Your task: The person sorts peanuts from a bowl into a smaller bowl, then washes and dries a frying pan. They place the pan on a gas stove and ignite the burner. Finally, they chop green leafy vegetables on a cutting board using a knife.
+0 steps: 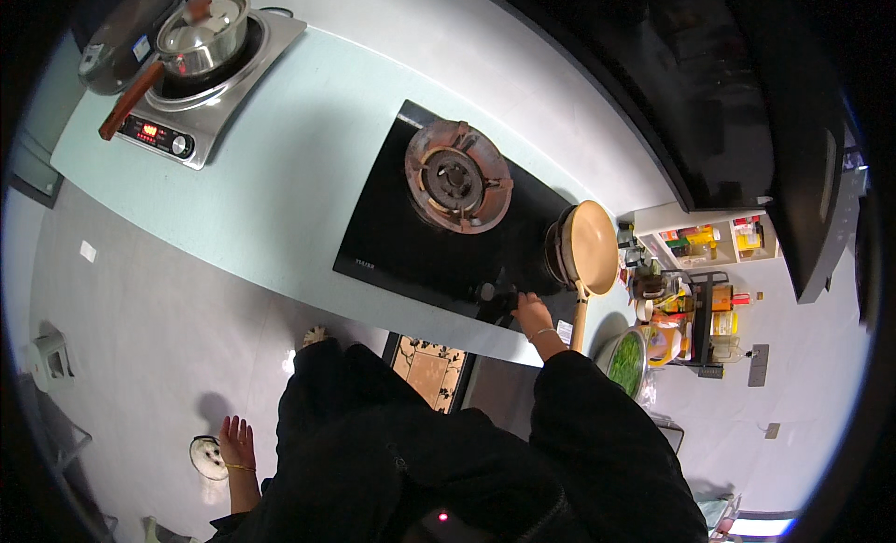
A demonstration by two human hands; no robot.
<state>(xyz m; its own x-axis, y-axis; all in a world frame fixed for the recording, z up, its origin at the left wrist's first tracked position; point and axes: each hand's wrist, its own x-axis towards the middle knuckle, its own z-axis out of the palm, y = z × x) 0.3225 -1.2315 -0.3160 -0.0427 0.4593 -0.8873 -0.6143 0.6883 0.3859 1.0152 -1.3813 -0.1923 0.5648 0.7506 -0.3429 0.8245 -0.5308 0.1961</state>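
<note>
My right hand (533, 313) is at the front edge of the black glass gas hob (448, 263), its fingers closed around a dark control knob (513, 306). Just beyond it, a frying pan (593, 245) with a cream interior rests on the right burner. The pan's pale handle (579, 318) points toward me, close beside my right wrist. On the left burner (458, 177) there is no pan, and its ring looks rusty. My left hand (238, 441) hangs low at my side above the floor, fingers extended, holding nothing.
A lidded steel saucepan (203, 43) sits on a lit induction cooker (178, 127) at the counter's far left. At right are a bowl of chopped greens (628, 363) and a bottle rack (703, 319). A range hood (728, 123) overhangs. What looks like a small white dog (208, 457) is below.
</note>
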